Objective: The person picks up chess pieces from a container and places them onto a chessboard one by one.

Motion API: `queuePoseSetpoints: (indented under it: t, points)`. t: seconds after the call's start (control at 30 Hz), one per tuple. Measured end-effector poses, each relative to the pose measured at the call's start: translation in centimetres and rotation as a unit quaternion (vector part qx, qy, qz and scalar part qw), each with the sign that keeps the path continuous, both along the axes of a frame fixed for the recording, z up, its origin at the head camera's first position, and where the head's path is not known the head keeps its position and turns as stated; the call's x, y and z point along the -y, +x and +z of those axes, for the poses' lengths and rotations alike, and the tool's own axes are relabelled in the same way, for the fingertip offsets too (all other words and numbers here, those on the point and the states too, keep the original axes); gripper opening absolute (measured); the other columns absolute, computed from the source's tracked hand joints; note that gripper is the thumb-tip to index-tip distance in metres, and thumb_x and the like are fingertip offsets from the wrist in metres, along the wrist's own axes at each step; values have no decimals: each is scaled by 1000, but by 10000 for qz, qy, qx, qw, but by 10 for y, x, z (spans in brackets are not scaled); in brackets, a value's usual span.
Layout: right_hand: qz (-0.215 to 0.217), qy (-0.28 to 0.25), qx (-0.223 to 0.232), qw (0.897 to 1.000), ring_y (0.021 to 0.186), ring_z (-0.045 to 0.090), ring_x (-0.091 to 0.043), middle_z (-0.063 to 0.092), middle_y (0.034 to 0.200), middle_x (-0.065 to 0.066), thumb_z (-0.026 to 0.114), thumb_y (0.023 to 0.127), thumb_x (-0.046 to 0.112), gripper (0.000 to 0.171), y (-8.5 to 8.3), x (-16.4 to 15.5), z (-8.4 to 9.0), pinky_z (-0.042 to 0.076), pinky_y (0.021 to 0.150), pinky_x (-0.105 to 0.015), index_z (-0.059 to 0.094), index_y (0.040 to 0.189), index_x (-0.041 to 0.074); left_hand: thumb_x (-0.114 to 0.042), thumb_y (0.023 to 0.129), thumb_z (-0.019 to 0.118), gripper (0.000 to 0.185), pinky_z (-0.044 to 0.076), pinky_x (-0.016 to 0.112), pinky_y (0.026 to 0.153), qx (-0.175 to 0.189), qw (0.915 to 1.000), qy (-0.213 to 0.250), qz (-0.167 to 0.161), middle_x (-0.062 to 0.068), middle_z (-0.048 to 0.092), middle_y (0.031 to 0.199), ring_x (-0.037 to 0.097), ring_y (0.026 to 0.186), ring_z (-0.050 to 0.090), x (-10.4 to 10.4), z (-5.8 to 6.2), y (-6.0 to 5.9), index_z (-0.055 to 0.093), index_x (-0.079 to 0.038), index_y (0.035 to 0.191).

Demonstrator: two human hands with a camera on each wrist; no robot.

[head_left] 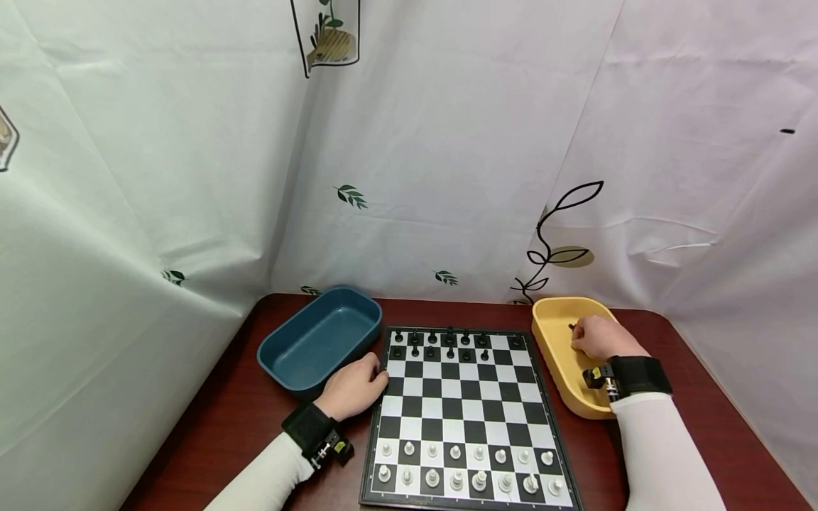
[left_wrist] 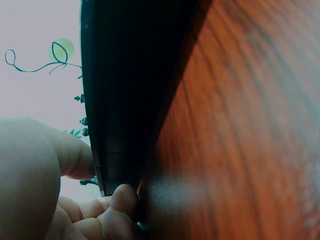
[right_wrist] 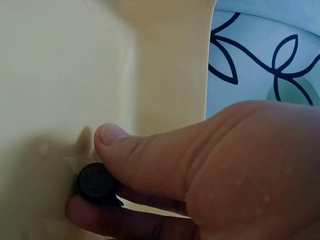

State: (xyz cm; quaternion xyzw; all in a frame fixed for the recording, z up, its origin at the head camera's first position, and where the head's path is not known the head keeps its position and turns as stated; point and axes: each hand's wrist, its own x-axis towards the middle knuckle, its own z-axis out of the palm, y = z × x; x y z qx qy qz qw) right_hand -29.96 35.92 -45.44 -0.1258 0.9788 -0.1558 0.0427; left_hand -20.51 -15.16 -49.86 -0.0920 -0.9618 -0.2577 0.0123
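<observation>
Over the yellow tray [head_left: 562, 355], my right hand [head_left: 603, 336] pinches a black chess piece [right_wrist: 97, 183] between thumb and fingers, its round base facing the right wrist camera. Which kind of piece it is, I cannot tell. At the left edge of the black-and-white chessboard [head_left: 441, 409], my left hand [head_left: 353, 387] grips the frame, thumb [left_wrist: 79, 156] at the top edge and curled fingers [left_wrist: 124, 200] against the side. Black pieces [head_left: 450, 338] stand in two rows at the board's far end, with bare squares at their right. Two rows of white pieces [head_left: 456, 480] stand at the near end.
A blue tray [head_left: 319, 341] sits left of the board, close to my left hand. Dark reddish wood shows on the table [head_left: 211, 433]. A pale printed cloth [head_left: 447, 177] hangs behind the table and along its sides.
</observation>
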Motion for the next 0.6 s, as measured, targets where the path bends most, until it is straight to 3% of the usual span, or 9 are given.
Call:
queuePoseSetpoints:
  t: [0.2,0.4,0.6]
  points:
    - [-67,-118,149,9998,72,54,-21,60,76,-2,66,88,0,10,0,0,-1,43,68,-37,71,84,7,-26,104,65,16,41,36,58,-5,10000,-23,8,-3,52,71,14,61,50,0,1,0,58,-19,92]
    - [-130,-51,-57,9999,66,51,-21,54,69,-2,59,98,6,24,2,2,3,41,64,-37,62,76,12,-26,104,65,16,40,36,58,1,10000,-4,10,-3,52,71,14,61,50,0,1,1,59,-19,92]
    - [-294,79,-352,9989,78,60,-30,67,88,-13,66,97,7,12,4,2,12,48,73,-43,71,97,-3,-27,105,65,16,40,36,58,12,10000,13,6,-3,52,71,14,61,50,0,0,0,59,-19,93]
